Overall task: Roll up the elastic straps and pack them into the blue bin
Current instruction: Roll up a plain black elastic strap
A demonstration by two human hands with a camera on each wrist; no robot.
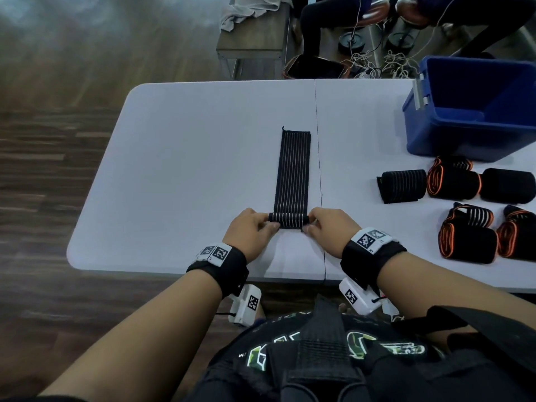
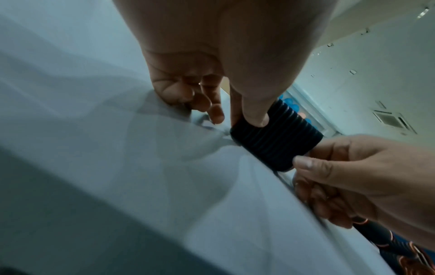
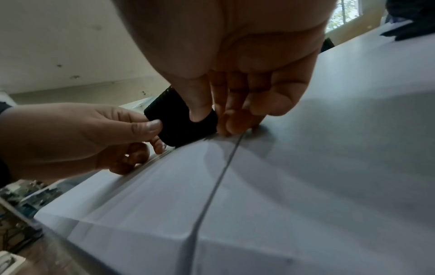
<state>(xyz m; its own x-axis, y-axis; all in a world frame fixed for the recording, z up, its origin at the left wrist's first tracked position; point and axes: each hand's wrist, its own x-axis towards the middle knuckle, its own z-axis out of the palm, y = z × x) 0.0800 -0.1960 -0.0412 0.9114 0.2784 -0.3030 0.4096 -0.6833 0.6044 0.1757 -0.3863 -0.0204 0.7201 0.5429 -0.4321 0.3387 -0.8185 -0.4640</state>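
Observation:
A black elastic strap with thin white stripes (image 1: 293,169) lies flat on the white table (image 1: 185,158), running away from me. Its near end is curled into a small roll (image 1: 288,221) (image 2: 275,143) (image 3: 181,122). My left hand (image 1: 255,230) (image 2: 237,111) pinches the roll's left end with thumb and fingers. My right hand (image 1: 327,227) (image 3: 212,115) pinches its right end the same way. The blue bin (image 1: 475,111) stands at the table's far right, and its inside looks empty from here.
Several rolled straps, some black (image 1: 401,185) and some edged in orange (image 1: 452,181), lie on the table's right side in front of the bin. A seam (image 1: 319,169) runs down the table just right of the strap. A bench and cables sit beyond the far edge.

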